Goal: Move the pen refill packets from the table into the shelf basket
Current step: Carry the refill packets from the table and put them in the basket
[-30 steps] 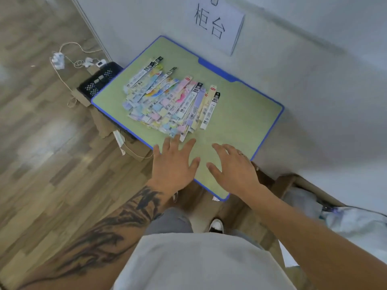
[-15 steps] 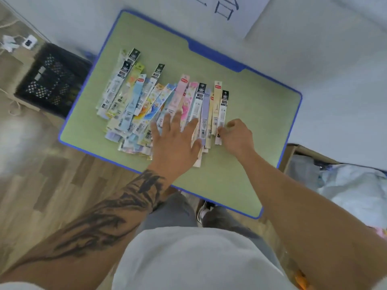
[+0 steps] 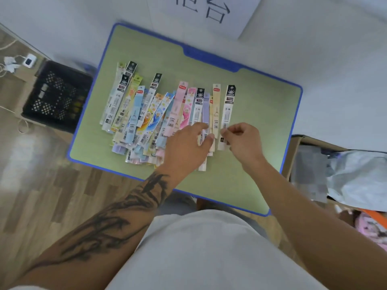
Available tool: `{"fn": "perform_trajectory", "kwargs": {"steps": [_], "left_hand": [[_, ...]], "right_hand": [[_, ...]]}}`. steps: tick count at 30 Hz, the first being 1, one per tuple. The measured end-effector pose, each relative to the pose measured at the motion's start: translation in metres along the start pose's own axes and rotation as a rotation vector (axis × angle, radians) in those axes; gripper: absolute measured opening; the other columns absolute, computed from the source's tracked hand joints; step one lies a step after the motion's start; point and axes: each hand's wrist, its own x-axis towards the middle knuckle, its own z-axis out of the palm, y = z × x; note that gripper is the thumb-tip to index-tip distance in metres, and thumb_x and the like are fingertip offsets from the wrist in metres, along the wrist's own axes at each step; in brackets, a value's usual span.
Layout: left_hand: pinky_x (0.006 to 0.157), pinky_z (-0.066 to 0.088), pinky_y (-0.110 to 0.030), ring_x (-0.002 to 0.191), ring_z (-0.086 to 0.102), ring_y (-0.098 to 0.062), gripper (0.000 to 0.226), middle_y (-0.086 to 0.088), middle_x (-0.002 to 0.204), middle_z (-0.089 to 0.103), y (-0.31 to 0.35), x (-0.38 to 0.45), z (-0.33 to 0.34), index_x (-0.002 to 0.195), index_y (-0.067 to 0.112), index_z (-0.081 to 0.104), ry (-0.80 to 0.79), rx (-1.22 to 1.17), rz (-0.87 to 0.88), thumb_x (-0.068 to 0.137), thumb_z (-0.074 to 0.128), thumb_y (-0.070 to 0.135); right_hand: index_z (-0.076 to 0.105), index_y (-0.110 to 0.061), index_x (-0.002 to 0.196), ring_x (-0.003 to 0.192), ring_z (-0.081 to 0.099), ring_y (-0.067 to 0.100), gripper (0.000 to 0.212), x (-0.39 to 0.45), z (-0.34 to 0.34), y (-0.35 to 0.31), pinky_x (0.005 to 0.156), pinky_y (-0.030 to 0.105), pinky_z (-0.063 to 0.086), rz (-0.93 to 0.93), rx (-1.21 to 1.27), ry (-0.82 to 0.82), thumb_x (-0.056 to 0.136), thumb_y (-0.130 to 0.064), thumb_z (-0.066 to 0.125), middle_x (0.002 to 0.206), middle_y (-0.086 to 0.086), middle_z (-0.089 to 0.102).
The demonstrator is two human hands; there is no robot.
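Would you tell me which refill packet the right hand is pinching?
The rightmost packet, white with a black top, lying slightly apart from the pile; the right hand pinches its lower part.

Green, blue-rimmed table (image 3: 251,126) under a fanned spread of pen refill packets (image 3: 155,114)

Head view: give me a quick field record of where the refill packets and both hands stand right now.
packets: refill packets fanned in an overlapping pile on the green table, none lifted clear
right hand: right hand pinches the lower part of the rightmost packet, white with a black top
left hand: left hand lies on the pile, fingers spread over the middle packets
basket: black crate on the floor left of the table; no shelf basket in view
progress: no packet moved off the table yet
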Motion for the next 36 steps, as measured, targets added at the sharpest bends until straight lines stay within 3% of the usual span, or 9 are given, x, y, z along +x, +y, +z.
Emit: {"fn": "perform_trajectory", "kwargs": {"steps": [3, 8, 15, 17, 23, 26, 29, 32, 36], "left_hand": [[0.069, 0.052, -0.023, 0.081, 0.07, -0.008, 0.028, 0.007, 0.1, 0.075, 0.022, 0.002, -0.008, 0.118, 0.029, 0.072, -0.079, -0.506, -0.22, 0.098, 0.066, 0.047], [0.066, 0.053, -0.031, 0.074, 0.069, -0.014, 0.006, 0.001, 0.086, 0.073, 0.029, -0.002, -0.016, 0.096, 0.017, 0.071, -0.132, -0.844, -0.348, 0.099, 0.07, 0.022], [0.073, 0.059, -0.041, 0.082, 0.072, -0.03, 0.011, -0.017, 0.103, 0.078, 0.018, -0.006, -0.02, 0.102, 0.008, 0.064, -0.072, -0.885, -0.404, 0.106, 0.055, 0.011], [0.072, 0.062, -0.043, 0.081, 0.075, -0.032, 0.008, -0.018, 0.1, 0.078, 0.017, -0.009, -0.021, 0.106, 0.004, 0.059, -0.061, -0.899, -0.427, 0.105, 0.053, 0.009], [0.074, 0.059, -0.046, 0.068, 0.07, -0.034, 0.011, -0.018, 0.082, 0.072, 0.015, -0.015, -0.027, 0.097, 0.01, 0.055, -0.03, -0.964, -0.457, 0.099, 0.056, -0.001], [0.075, 0.06, -0.047, 0.073, 0.07, -0.034, 0.016, -0.016, 0.087, 0.074, 0.019, -0.013, -0.029, 0.103, 0.01, 0.057, -0.039, -0.953, -0.464, 0.096, 0.062, -0.003], [0.08, 0.061, -0.051, 0.08, 0.072, -0.034, 0.023, -0.013, 0.09, 0.076, 0.025, -0.007, -0.029, 0.113, 0.007, 0.058, -0.044, -0.915, -0.458, 0.094, 0.067, -0.002], [0.077, 0.063, -0.049, 0.079, 0.074, -0.032, 0.026, -0.012, 0.093, 0.078, 0.03, 0.0, -0.027, 0.118, 0.007, 0.059, -0.063, -0.879, -0.439, 0.094, 0.068, 0.0], [0.075, 0.063, -0.045, 0.081, 0.076, -0.029, 0.025, -0.008, 0.096, 0.08, 0.037, 0.012, -0.016, 0.119, 0.009, 0.064, -0.167, -0.807, -0.405, 0.095, 0.069, 0.002]], "right_hand": [[0.067, -0.014, 0.085, 0.059, 0.063, 0.006, 0.018, -0.038, -0.013, -0.011, 0.062, 0.025, 0.053, -0.067, 0.111, -0.12, 0.09, -0.024, 0.082, 0.069, -0.003, 0.073], [0.069, -0.012, 0.088, 0.062, 0.062, 0.011, 0.017, -0.049, -0.021, -0.015, 0.06, 0.027, 0.052, -0.052, 0.161, -0.227, 0.088, -0.023, 0.083, 0.074, 0.003, 0.075], [0.072, -0.017, 0.091, 0.073, 0.068, 0.014, 0.021, 0.017, -0.007, -0.013, 0.066, 0.03, 0.053, -0.019, 0.037, -0.091, 0.098, -0.036, 0.066, 0.083, -0.005, 0.074], [0.069, -0.018, 0.101, 0.08, 0.065, 0.013, 0.025, 0.041, 0.009, -0.011, 0.065, 0.027, 0.047, -0.034, -0.128, -0.063, 0.098, -0.042, 0.062, 0.093, -0.005, 0.072], [0.069, -0.014, 0.103, 0.086, 0.069, 0.027, 0.025, 0.074, 0.042, -0.005, 0.074, 0.038, 0.057, 0.031, -0.376, -0.04, 0.099, -0.037, 0.06, 0.097, 0.005, 0.073], [0.07, -0.01, 0.103, 0.082, 0.064, 0.026, 0.02, 0.075, 0.038, -0.007, 0.069, 0.033, 0.05, 0.063, -0.34, -0.063, 0.101, -0.027, 0.06, 0.092, 0.005, 0.068], [0.068, -0.009, 0.094, 0.083, 0.067, 0.027, 0.015, 0.073, 0.03, -0.007, 0.071, 0.035, 0.056, 0.067, -0.225, -0.034, 0.097, -0.021, 0.06, 0.086, 0.004, 0.069], [0.061, -0.013, 0.089, 0.074, 0.061, 0.018, 0.008, 0.057, 0.016, -0.007, 0.058, 0.027, 0.043, 0.091, -0.051, -0.012, 0.096, -0.018, 0.063, 0.081, 0.001, 0.065], [0.058, -0.015, 0.084, 0.069, 0.064, 0.017, 0.018, 0.025, -0.008, -0.001, 0.059, 0.028, 0.044, 0.112, 0.211, 0.054, 0.091, -0.017, 0.075, 0.079, 0.003, 0.07]]}}
